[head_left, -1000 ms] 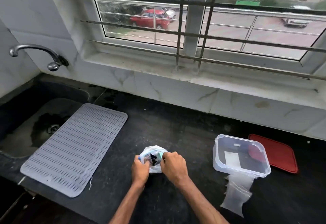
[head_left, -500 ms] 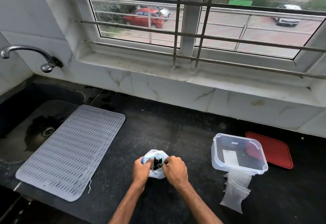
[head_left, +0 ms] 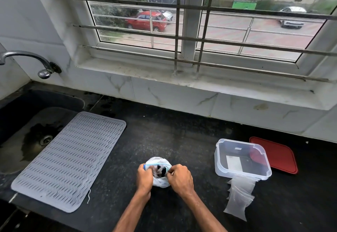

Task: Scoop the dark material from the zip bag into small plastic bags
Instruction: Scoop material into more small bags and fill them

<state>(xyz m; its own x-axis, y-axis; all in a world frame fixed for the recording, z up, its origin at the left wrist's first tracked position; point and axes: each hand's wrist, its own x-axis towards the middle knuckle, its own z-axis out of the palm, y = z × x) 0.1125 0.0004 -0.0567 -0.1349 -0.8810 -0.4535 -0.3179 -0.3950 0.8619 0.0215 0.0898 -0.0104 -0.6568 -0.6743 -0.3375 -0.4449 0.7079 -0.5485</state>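
On the black worktop (head_left: pixel 164 136), left hand (head_left: pixel 145 178) and right hand (head_left: pixel 180 177) pinch the white zip bag (head_left: pixel 158 161); clear small plastic bags (head_left: pixel 238 199) lie at three o'clock, nearer the right.

Soft, overcast daylight is admitted through the window (head_left: pixel 189 31) at twelve o'clock. The black counter (head_left: pixel 182 140) is left dim, with a dull sheen. Straight lines are bowed by the wide lens toward three and nine o'clock.

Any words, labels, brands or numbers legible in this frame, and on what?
No text can be read.
White label in the clear container: blurred, no legible print.
Red car outside the window: any plate is too small to read.
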